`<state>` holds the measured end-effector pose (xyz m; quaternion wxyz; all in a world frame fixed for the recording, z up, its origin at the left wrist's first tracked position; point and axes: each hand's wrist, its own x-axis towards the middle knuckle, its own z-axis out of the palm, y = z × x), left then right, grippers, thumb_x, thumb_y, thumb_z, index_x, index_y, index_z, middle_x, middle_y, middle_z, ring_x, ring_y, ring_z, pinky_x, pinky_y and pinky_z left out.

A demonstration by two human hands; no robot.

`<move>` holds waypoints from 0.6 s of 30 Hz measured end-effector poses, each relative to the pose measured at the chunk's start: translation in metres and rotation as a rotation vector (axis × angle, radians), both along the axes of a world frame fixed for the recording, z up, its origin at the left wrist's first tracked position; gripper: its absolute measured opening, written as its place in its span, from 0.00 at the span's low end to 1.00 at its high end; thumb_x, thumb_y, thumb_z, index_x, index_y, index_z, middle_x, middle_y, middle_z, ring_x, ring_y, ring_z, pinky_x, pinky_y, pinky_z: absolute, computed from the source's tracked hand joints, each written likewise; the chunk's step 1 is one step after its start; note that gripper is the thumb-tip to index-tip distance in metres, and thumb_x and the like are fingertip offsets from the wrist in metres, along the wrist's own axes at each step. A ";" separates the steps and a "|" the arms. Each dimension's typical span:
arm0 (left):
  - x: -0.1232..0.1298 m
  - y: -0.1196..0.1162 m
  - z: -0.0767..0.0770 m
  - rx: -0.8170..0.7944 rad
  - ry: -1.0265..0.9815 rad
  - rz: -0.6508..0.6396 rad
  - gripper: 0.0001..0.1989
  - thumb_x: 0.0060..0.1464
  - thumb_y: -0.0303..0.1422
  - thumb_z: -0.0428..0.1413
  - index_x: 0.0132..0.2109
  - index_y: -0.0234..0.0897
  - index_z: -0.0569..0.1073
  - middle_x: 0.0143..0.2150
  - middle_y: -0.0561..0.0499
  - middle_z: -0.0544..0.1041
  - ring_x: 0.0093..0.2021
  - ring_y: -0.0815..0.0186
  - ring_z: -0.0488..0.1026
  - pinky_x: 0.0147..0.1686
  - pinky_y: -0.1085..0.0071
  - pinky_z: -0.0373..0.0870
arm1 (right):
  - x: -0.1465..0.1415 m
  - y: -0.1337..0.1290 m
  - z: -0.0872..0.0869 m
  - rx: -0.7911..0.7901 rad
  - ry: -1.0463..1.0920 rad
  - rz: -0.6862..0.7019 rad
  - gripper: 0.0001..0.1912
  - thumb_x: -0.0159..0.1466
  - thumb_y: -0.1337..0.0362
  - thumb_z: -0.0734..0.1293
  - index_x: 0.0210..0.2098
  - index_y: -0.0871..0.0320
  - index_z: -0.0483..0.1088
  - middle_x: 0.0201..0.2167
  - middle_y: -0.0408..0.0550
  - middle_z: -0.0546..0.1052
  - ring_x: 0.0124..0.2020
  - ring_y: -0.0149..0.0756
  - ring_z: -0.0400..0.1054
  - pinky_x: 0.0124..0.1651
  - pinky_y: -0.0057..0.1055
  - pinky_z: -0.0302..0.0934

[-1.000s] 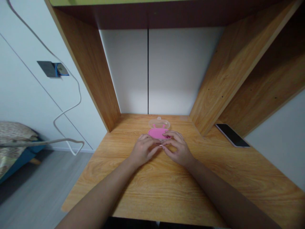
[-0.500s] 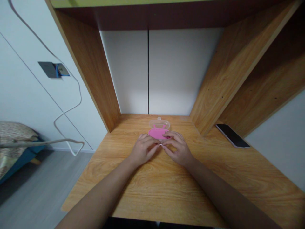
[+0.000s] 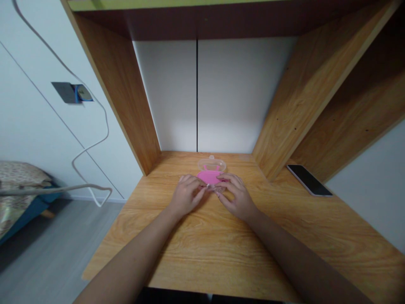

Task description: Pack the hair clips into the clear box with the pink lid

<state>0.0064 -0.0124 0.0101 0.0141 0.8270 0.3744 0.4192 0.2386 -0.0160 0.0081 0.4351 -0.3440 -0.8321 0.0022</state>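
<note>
My left hand (image 3: 186,195) is closed, thumb and fingertips pinched at a tiny pale piece too small to name. Facing it, my right hand (image 3: 237,196) has its fingers bent around a small clear, shiny piece (image 3: 218,190) that looks like thin plastic. Just beyond the fingertips lies a pink oval panel (image 3: 209,177), its right end partly covered by my right fingers. Behind that stands a see-through rounded lid (image 3: 211,164) with a small tab on top and pink loops showing at its base.
A dark-screened phone (image 3: 309,180) lies on the wooden desk (image 3: 202,249) to the right. Wooden uprights flank the work area, with a shelf overhead. At the left, a pale cable (image 3: 106,122) hangs before the wall, and a bed corner (image 3: 25,181) shows.
My left hand has shifted slightly left and away from the right fingertips, so a gap has opened between them. More of the clear, shiny piece shows. My right hand has barely moved.
</note>
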 end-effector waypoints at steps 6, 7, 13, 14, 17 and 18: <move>-0.007 0.009 -0.006 -0.002 0.015 0.152 0.08 0.66 0.36 0.54 0.42 0.39 0.77 0.40 0.47 0.80 0.43 0.59 0.73 0.45 0.60 0.65 | 0.000 0.005 -0.005 -0.041 0.005 -0.098 0.18 0.62 0.67 0.69 0.52 0.50 0.72 0.55 0.53 0.73 0.58 0.52 0.67 0.59 0.54 0.63; -0.007 0.010 -0.006 -0.004 0.023 0.173 0.08 0.66 0.36 0.54 0.42 0.39 0.77 0.40 0.47 0.80 0.43 0.59 0.73 0.45 0.60 0.65 | 0.001 0.006 -0.006 -0.050 0.004 -0.112 0.20 0.62 0.67 0.69 0.53 0.50 0.71 0.55 0.54 0.72 0.59 0.52 0.66 0.60 0.54 0.63; -0.012 0.014 -0.008 0.040 0.089 0.281 0.11 0.67 0.38 0.53 0.44 0.40 0.79 0.41 0.46 0.78 0.42 0.58 0.71 0.42 0.61 0.62 | 0.002 0.009 -0.007 -0.070 -0.015 -0.138 0.22 0.61 0.67 0.69 0.55 0.49 0.69 0.57 0.54 0.71 0.60 0.53 0.65 0.61 0.55 0.62; -0.012 0.015 -0.009 0.046 0.098 0.293 0.11 0.67 0.38 0.53 0.44 0.40 0.79 0.41 0.46 0.78 0.42 0.58 0.71 0.41 0.61 0.61 | 0.002 0.009 -0.007 -0.071 -0.019 -0.136 0.22 0.61 0.67 0.69 0.55 0.50 0.69 0.57 0.54 0.71 0.60 0.53 0.65 0.61 0.55 0.62; -0.013 0.017 -0.010 0.051 0.111 0.316 0.11 0.67 0.37 0.53 0.43 0.40 0.79 0.41 0.45 0.77 0.42 0.58 0.70 0.41 0.61 0.61 | 0.002 0.009 -0.008 -0.078 -0.030 -0.134 0.22 0.61 0.67 0.69 0.55 0.50 0.69 0.57 0.55 0.70 0.60 0.53 0.65 0.61 0.56 0.62; -0.013 0.017 -0.010 0.048 0.113 0.319 0.11 0.66 0.37 0.53 0.43 0.41 0.80 0.42 0.45 0.77 0.42 0.58 0.70 0.41 0.61 0.61 | 0.002 0.009 -0.008 -0.081 -0.032 -0.135 0.22 0.61 0.67 0.69 0.55 0.50 0.69 0.57 0.55 0.70 0.60 0.53 0.65 0.61 0.56 0.62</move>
